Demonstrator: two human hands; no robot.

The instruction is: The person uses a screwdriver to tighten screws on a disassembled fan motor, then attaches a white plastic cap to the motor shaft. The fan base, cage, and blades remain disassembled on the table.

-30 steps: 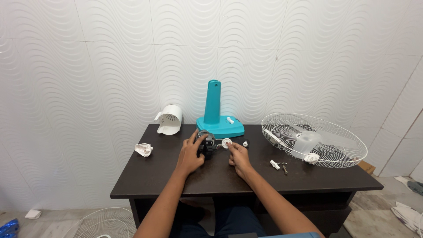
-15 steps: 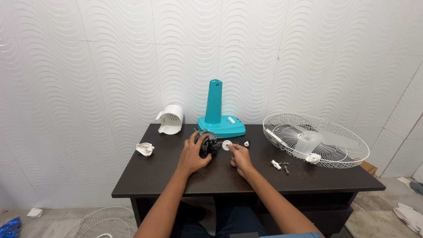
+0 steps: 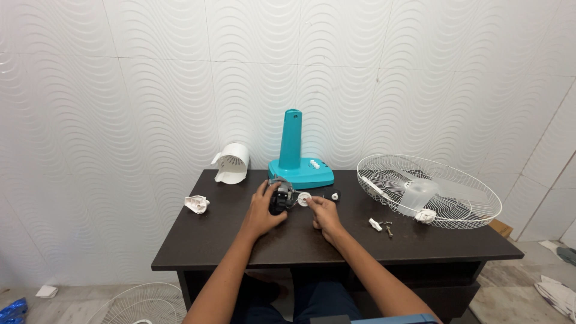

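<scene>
The left hand (image 3: pixel 262 210) is cupped round the motor (image 3: pixel 280 196), fingers curled over its dark body and holding it down near the middle of the surface (image 3: pixel 204 240), a little toward the back edge. The right hand (image 3: pixel 324 215) sits just beside it, thumb and fingertips pinched on a small white disc (image 3: pixel 304 200) at the motor's shaft end; whether the disc is seated on the shaft or only held against it, I can't tell from here.

The motor looks dense and stiff, heavy for its size, best gripped round the casing as it is now, not by any wires. The disc looks like light, hard plastic, easy to drop or cross-thread, so a fingertip hold at its rim suits it.

Just behind the hands, at the back edge, stands the teal base (image 3: pixel 298 165) with its upright column. A small black knob (image 3: pixel 335 195) lies to the right of the disc. Further right, screws (image 3: pixel 380 225) lie loose, and the wire guard (image 3: pixel 428 190) overhangs the right end. Toward the back left sits a white cover (image 3: pixel 232 162), with a crumpled white scrap (image 3: pixel 197 204) near the left edge.
</scene>
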